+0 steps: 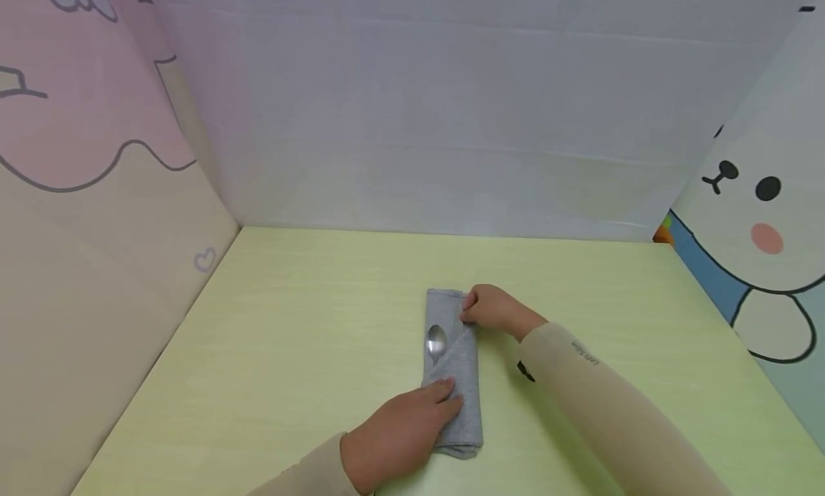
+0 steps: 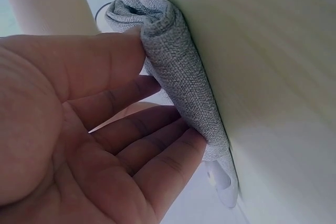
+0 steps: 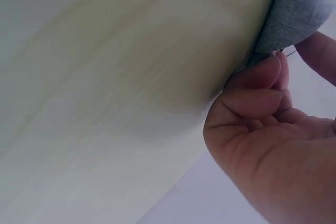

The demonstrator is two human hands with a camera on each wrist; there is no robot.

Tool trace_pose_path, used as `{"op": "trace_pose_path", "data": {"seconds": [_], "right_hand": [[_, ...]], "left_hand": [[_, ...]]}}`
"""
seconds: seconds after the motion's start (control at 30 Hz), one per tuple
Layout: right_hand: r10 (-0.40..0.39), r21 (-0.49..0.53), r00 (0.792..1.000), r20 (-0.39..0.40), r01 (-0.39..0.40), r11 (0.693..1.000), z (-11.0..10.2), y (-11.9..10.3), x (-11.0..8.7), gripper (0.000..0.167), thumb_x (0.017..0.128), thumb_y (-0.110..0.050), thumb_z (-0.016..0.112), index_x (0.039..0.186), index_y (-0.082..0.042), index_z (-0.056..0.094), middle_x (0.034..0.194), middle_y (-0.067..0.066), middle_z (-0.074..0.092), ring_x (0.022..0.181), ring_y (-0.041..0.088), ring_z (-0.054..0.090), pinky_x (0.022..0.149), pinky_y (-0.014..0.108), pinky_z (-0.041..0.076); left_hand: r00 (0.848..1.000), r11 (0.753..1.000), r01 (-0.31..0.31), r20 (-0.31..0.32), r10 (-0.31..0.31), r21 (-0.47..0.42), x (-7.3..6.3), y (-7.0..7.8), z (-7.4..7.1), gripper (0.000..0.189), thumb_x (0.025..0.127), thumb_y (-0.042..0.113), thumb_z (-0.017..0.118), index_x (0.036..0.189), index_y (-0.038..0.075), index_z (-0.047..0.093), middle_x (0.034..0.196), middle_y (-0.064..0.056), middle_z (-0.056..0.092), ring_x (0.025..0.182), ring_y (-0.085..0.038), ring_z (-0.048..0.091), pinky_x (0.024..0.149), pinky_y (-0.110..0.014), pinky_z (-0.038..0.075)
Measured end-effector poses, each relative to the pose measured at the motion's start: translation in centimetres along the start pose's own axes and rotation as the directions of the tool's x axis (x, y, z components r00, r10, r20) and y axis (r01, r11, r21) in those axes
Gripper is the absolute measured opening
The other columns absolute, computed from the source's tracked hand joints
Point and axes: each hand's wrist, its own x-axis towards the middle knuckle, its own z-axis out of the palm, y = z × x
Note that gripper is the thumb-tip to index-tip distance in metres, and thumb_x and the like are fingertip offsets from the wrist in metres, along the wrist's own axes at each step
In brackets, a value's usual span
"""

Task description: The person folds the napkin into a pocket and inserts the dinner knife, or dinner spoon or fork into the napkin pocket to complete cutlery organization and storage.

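Observation:
A grey cloth napkin point(image 1: 460, 403), folded into a long narrow bundle, lies lengthwise on the table. The bowl of a metal spoon point(image 1: 436, 341) shows at its upper part; the handle is hidden under a slanting fold. My left hand point(image 1: 406, 428) rests on the lower half of the bundle from the left. In the left wrist view its nearly straight fingers point(image 2: 176, 163) and thumb touch the rolled cloth. At the far right edge my right hand point(image 1: 495, 310) pinches the cloth. The right wrist view shows curled fingers point(image 3: 257, 103) at the napkin's edge.
The pale yellow-green table point(image 1: 290, 324) extends around the bundle. A white back wall point(image 1: 412, 124) and printed side panels point(image 1: 97, 267) enclose it. A small black piece point(image 1: 526, 371) shows beside the right sleeve point(image 1: 599, 388).

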Motion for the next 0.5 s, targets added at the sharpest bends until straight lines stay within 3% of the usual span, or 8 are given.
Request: {"op": "trace_pose_path", "data": {"seconds": [0.3,0.5], "right_hand": [[-0.005,-0.016,0.999,-0.034,0.004,1.0,0.5,0.0,-0.3,0.017,0.099,-0.018,0.068,0.108,-0.005,0.06,0.103,0.009,0.063,0.09,0.025,0.056,0.079,0.039,0.048],[-0.068,-0.143,0.996,-0.05,0.06,0.988,0.8,-0.3,-1.1,0.025,0.099,-0.02,0.07,0.116,-0.004,0.06,0.101,0.008,0.061,0.088,0.023,0.056,0.08,0.041,0.049]], "left_hand": [[1.0,1.0,-0.009,-0.022,0.01,0.017,-0.2,-0.1,0.0,0.037,0.096,0.005,0.068,0.132,0.009,0.066,0.134,-0.007,0.062,0.129,-0.015,0.058,0.096,-0.021,0.05],[1.0,1.0,-0.004,-0.028,0.004,0.005,-0.2,-0.2,0.0,0.036,0.096,0.004,0.068,0.132,0.009,0.066,0.133,-0.006,0.061,0.129,-0.015,0.058,0.095,-0.02,0.05]]}}
